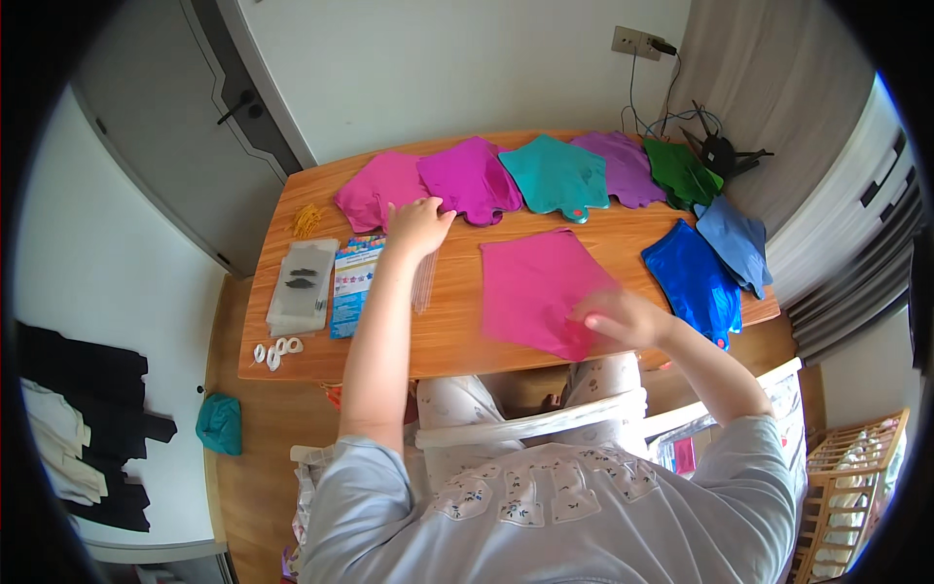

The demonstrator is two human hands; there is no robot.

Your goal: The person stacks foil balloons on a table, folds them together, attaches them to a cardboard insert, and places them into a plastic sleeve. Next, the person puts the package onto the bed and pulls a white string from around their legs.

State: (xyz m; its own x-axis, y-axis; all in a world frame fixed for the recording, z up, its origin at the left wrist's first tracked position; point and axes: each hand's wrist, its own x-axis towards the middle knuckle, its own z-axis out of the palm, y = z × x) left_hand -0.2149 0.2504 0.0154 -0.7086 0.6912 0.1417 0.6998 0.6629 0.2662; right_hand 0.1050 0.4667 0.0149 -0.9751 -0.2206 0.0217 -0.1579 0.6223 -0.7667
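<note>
A flat pink foil balloon (535,282) lies on the table in front of me, its near edge smeared by motion. My right hand (628,316) is closed on the balloon's near right corner, with the thumb on top. Farther off, my left hand (420,227) is held palm down with bent fingers, between the magenta foil balloon (469,175) and a bundle of thin clear sticks (424,284). Its fingertips are hidden, so any contact there does not show. The pink foil balloon (377,190) at the back left lies just beyond this hand.
Along the back lie teal (556,175), purple (623,165) and green (681,173) foil balloons; blue ones (693,277) lie at right. Left are a printed packet (352,292), clear bags (302,292), white rolls (276,352) and yellow strands (307,220). A black router (722,154) stands back right.
</note>
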